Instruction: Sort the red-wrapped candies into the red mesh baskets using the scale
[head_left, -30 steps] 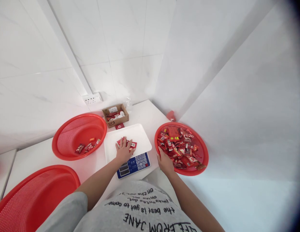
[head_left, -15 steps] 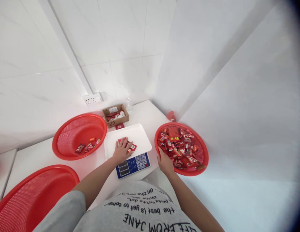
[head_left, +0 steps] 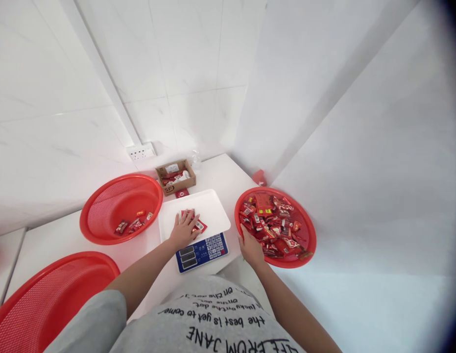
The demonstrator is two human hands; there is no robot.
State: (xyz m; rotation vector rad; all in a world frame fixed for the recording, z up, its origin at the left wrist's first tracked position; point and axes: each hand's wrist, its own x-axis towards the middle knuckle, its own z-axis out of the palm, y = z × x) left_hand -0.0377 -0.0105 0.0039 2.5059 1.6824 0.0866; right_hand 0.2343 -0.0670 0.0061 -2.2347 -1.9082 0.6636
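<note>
My left hand [head_left: 183, 231] lies with spread fingers on red packets [head_left: 200, 226] on the white tray [head_left: 217, 211] of a scale. The scale's blue keypad panel [head_left: 202, 252] faces me, partly beside my wrist. At the right, my right hand [head_left: 251, 246] grips the near left rim of a red basket [head_left: 311, 230], its fingers partly hidden by the rim. Many red snack packets [head_left: 274, 225] fill much of that basket.
A red basket [head_left: 99, 189] with a few small packets stands left of the scale. Another red basket [head_left: 33, 294] is at the lower left. Behind the scale sits a cardboard box [head_left: 185, 183] of packets, near a wall socket [head_left: 141, 151].
My left hand has shifted very slightly left on the packets, fingers still spread. My right hand and the full basket look almost unmoved.
</note>
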